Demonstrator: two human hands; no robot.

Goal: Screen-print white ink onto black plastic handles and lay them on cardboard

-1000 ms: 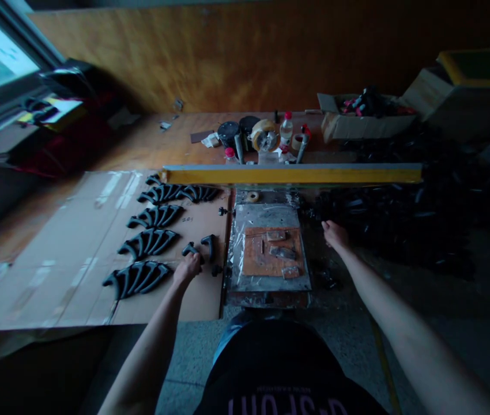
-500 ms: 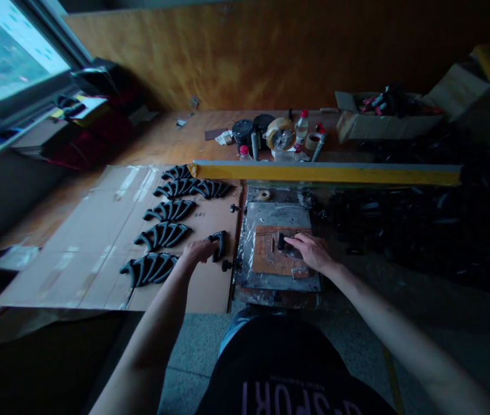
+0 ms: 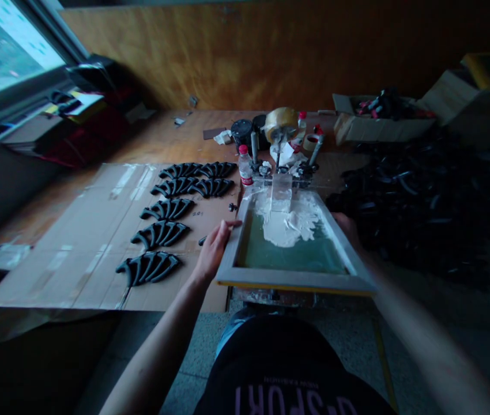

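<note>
A screen printing frame (image 3: 297, 280), grey-edged with green mesh, lies tilted over the work spot before me. Pale paste (image 3: 286, 227) is spread over the mesh's far half, and a clear squeegee-like block (image 3: 281, 193) stands at its far end. My left hand (image 3: 214, 249) grips the left side of the frame, index finger stretched along it. My right hand (image 3: 345, 226) holds the right side, its fingers mostly hidden behind the edge. Just left of my left hand, the tip of a black curved handle (image 3: 202, 241) shows on the cardboard. The board under the frame is hidden.
Rows of black curved handles (image 3: 161, 235) lie on a cardboard sheet (image 3: 76, 253) at left. A dark heap of parts (image 3: 409, 196) fills the right side. A red-capped bottle (image 3: 245, 167), tape roll (image 3: 281, 122) and black tubs (image 3: 241, 134) stand behind; a carton (image 3: 379, 127) sits back right.
The raised frame has swung down towards me, covering the wooden board. Both hands have left the black handles and moved to the frame's sides. Another group of handles shows at the back.
</note>
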